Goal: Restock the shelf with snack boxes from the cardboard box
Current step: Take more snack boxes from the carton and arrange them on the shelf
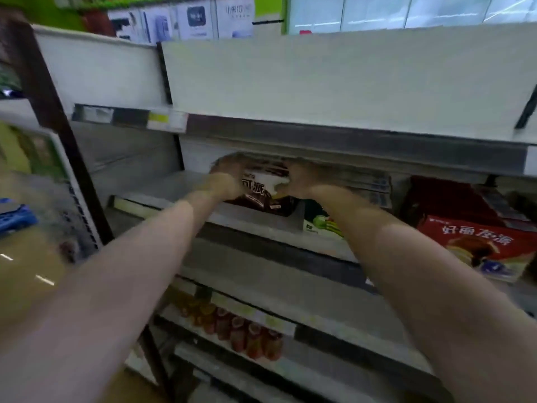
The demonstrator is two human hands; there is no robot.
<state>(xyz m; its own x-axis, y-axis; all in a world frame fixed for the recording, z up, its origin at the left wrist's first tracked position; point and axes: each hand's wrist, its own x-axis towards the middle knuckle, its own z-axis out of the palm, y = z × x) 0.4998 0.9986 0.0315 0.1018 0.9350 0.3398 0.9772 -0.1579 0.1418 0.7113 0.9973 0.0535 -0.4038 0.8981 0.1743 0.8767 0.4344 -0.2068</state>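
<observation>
Both hands, left hand (225, 177) and right hand (300, 178), grip a brown snack box (261, 190) tucked under the shelf lip (334, 141).

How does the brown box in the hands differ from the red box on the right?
The brown snack box is dark brown and white, gripped by the left hand and right hand; the red snack box is red and untouched. The brown one sits farther left. Both are printed snack boxes on the same shelf.

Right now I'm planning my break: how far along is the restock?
Done: a red box already sits on the shelf, right side. In hand: the left hand and right hand grip a brown box there. Left: bare shelf remains on the left; the cardboard box isn't in view.
</observation>
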